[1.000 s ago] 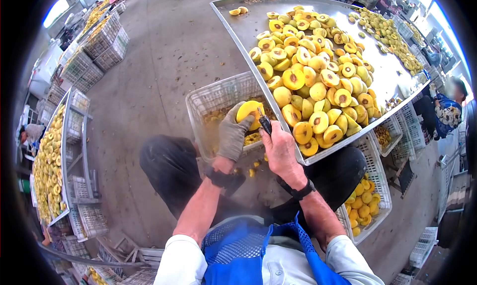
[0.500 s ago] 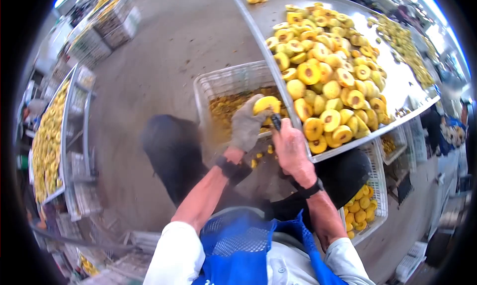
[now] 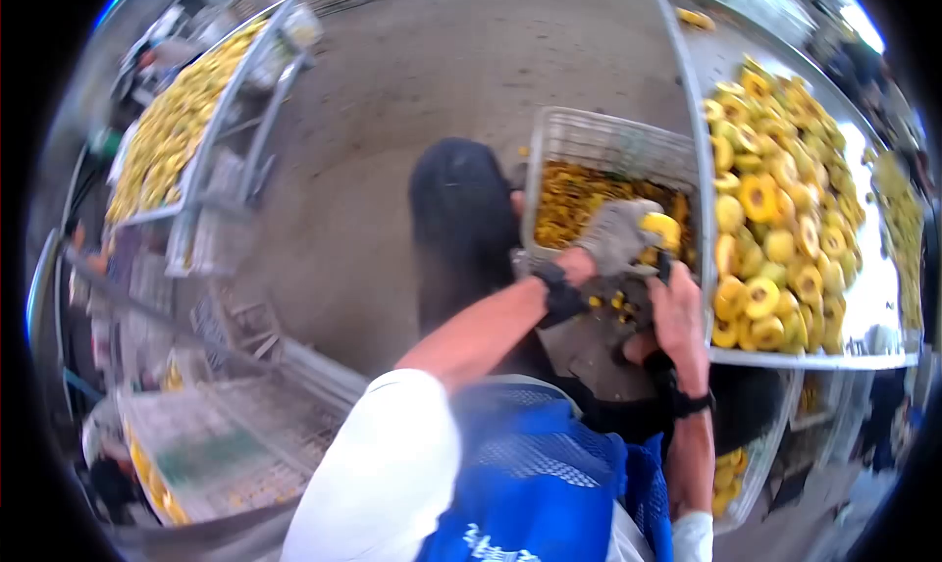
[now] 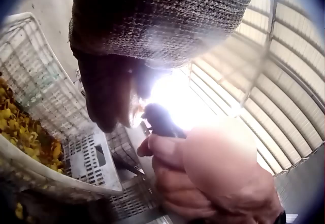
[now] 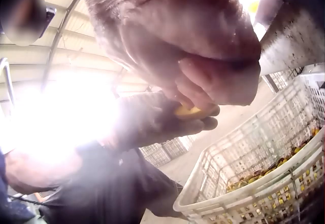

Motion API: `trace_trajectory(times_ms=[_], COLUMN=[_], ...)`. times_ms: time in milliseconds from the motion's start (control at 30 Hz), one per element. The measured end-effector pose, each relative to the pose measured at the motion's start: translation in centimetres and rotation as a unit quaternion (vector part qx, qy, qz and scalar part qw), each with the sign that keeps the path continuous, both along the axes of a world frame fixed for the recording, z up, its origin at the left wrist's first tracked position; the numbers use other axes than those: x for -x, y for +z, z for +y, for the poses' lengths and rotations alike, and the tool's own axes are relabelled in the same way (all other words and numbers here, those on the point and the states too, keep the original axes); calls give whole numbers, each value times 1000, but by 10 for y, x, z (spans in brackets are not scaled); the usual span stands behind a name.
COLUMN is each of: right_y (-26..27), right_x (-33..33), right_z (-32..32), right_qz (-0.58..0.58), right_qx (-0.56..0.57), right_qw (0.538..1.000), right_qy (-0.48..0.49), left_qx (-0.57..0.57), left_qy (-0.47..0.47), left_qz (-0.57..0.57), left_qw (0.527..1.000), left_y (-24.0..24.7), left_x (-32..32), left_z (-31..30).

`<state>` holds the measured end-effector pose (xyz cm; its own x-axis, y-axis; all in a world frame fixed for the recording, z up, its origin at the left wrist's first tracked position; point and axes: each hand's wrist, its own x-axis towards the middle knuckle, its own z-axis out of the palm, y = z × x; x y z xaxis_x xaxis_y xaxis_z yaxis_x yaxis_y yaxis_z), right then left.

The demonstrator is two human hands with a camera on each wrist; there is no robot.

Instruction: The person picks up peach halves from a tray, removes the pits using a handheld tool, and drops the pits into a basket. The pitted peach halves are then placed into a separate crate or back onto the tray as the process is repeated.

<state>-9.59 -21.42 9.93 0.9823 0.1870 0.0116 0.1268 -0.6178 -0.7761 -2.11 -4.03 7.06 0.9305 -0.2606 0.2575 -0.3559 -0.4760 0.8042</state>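
In the head view the gloved left hand [image 3: 618, 236] grips a yellow fruit half [image 3: 661, 230] above the near side of a white crate [image 3: 608, 130]. The bare right hand [image 3: 677, 302], just right of and below the fruit, holds a small dark-handled tool [image 3: 664, 267] pointing up at it. In the left wrist view the right fingers curl round the tool's black handle [image 4: 161, 121], close to the glove [image 4: 152, 26]. Glare hides the tool's tip there. The right wrist view shows a sliver of the yellow fruit [image 5: 189, 112] between glove and right fingers.
A metal-edged table [image 3: 814, 358] heaped with fruit halves [image 3: 775, 214] stands at the right. Orange-brown scraps [image 3: 579, 199] lie in the crate. A second fruit-covered table [image 3: 186, 121] is at the far left, with stacked crates [image 3: 226, 444] at the lower left. Yellow bits lie on the floor.
The head view has swung left, so table, crate and hands appear farther right. Both hands stay together at the fruit; its cut face, plainly seen a second ago, is now turned partly away.
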Motion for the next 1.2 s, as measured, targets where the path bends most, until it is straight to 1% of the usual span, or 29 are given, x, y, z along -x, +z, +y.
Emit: trace_trajectory(times_ms=[33,67,100,133,167,200,233,300,367,433,467,533,567,633,667,733,767,800,833,867,900,933,1000,1033,1067,1100,1133,1167,1200], right_y=[-13,-3,-9,-15,-12,-15,-16,-21,-24,-22,-20,-20,-19,-15,-12,-9,-16,-23,-30,-35,-36,-39,-36,-28,-22,-20,-23,-32,-45], right_x=[1,6,4,3,3,2,1,-3,-5,-5,-3,-3,-3,-2,-3,-1,-1,-4,-1,2,0,-3,1,0,-3,-1,-1,-2,1], right_z=[-7,-2,2,2,2,0,-1,-6,-9,-8,-8,-9,-8,-4,-4,-4,-4,0,2,0,-2,-4,-7,-8,-11,-9,-10,-11,-10], right_qz=[-59,-53,-28,-29,-43,-59,-57,-32,-15,-1,6,11,11,141,140,288,286,117,-52,-68,-70,-82,-89,85,252,289,196,100,-16], right_qx=[100,123,154,132,105,78,48,-38,-41,-45,-46,-65,-65,-148,-148,-247,-247,-155,-59,-28,-27,-42,-56,-147,-232,-297,-220,-140,-71], right_qw=[992,990,988,991,994,995,997,998,999,999,999,998,998,979,979,924,925,981,997,997,997,996,994,985,939,908,955,985,997], right_qy=[50,37,6,4,9,19,21,27,18,11,8,10,7,-18,-18,-41,-42,-25,-9,-11,-13,-2,4,-19,-41,-59,-37,-14,-1], left_qx=[-11,-11,-14,-13,-27,-23,-19,56,74,126,126,245,245,209,208,147,148,159,169,168,157,148,138,129,131,122,115,119,102], left_qy=[-9,-27,-38,-46,-25,-15,-26,-3,-8,-28,-29,-81,-84,-65,-66,-42,-43,-41,-40,-43,-27,-11,-17,-20,-24,-30,-36,-43,-44], left_qz=[-12,-24,-20,2,21,58,57,138,169,215,214,239,239,213,212,215,214,206,202,205,215,225,216,202,198,188,178,175,186], left_qw=[1000,999,999,999,999,998,998,989,983,968,968,936,936,952,952,964,965,965,964,963,963,963,966,971,971,974,977,976,976], left_y=[-3,-9,-12,-14,-21,-5,-5,-5,-6,-2,-1,1,1,2,3,4,3,3,0,-2,2,4,0,-2,-3,-5,-10,-16,-25], left_x=[0,-2,-3,-5,-7,-2,-1,-1,0,-2,-1,4,5,6,5,6,5,4,7,9,8,7,8,6,4,3,3,3,-1], left_z=[2,5,8,9,9,9,7,5,4,5,7,11,11,12,13,11,10,9,8,7,3,-1,-4,-4,-4,-3,-3,-3,-1])
